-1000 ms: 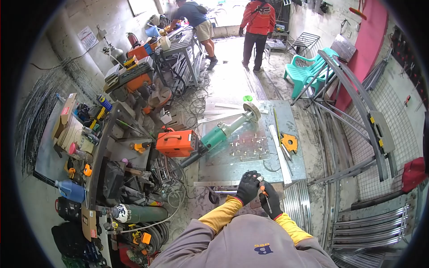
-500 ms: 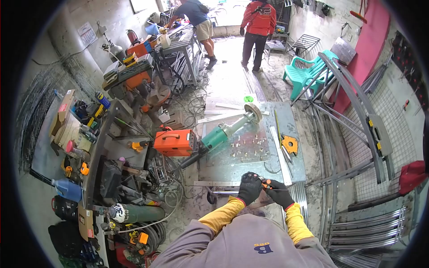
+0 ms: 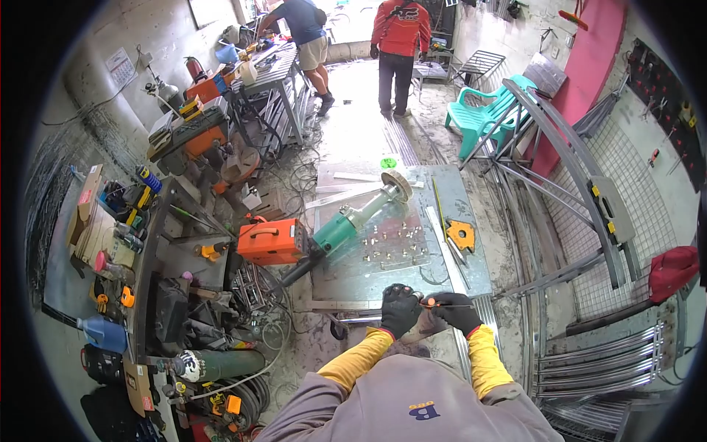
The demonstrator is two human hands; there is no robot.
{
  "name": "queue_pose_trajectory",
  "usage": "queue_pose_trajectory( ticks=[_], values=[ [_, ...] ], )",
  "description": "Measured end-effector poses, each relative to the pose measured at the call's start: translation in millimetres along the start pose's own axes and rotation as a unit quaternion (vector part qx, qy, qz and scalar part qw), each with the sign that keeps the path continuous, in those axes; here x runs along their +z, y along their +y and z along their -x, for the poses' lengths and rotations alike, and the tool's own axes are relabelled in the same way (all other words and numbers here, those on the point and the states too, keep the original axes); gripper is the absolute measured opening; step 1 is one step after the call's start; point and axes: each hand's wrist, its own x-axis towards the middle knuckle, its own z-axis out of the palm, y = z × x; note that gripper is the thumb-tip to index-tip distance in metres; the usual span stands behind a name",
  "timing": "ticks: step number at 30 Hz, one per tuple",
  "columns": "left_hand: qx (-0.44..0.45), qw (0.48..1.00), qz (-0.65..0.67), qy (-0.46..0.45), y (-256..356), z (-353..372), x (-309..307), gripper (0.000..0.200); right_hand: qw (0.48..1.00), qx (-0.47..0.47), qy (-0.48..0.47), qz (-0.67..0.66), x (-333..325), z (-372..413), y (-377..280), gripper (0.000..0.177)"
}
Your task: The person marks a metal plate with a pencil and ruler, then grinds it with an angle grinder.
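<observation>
My left hand (image 3: 401,309), in a black glove, is closed near the front edge of the metal table (image 3: 339,287); a small part shows by its fingertips, too small to name. My right hand (image 3: 456,312), also gloved in black, is wrapped round an orange-and-black tool (image 3: 431,302), whose tip points toward my left hand. A thin rod sticks out to the right over the right hand. Beyond the hands, several small metal pieces (image 3: 390,243) lie on the table. A green grinder (image 3: 340,230) with a round wheel rests across its left side.
An orange machine (image 3: 271,241) stands at the table's left. An orange-yellow angular piece (image 3: 461,235) and metal strips (image 3: 446,250) lie on the right side. A green chair (image 3: 479,116) is beyond. Two people (image 3: 400,44) (image 3: 300,29) stand at the back.
The view has shifted, so the room appears further left. My hands remain close together, with slightly more space between them, and the orange tool's end shows between them.
</observation>
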Motion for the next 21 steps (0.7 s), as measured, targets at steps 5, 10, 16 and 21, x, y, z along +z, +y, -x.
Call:
queue_pose_trajectory(
  ticks=[5, 10, 16, 21],
  values=[
    [-0.009, 1.0, 0.007, 0.027, 0.1, -1.2, 2.4, 0.027, 0.996, 0.051, -0.048, 0.048, -10.3, -12.9, -11.9, 0.036],
    [-0.008, 0.999, 0.008, 0.048, -1.1, 0.7, 6.6, 0.027, 0.977, 0.015, -0.086, 0.194, -16.6, -21.7, -11.4, 0.036],
    [-0.03, 0.999, -0.001, 0.019, -0.4, -1.2, 9.5, 0.029, 0.989, 0.017, -0.105, 0.106, -16.8, -29.8, 28.8, 0.031],
    [-0.017, 0.999, -0.028, -0.024, -1.6, -2.1, 7.3, 0.037, 0.971, 0.02, -0.099, 0.214, -14.4, -34.3, 56.3, 0.033]
  ],
)
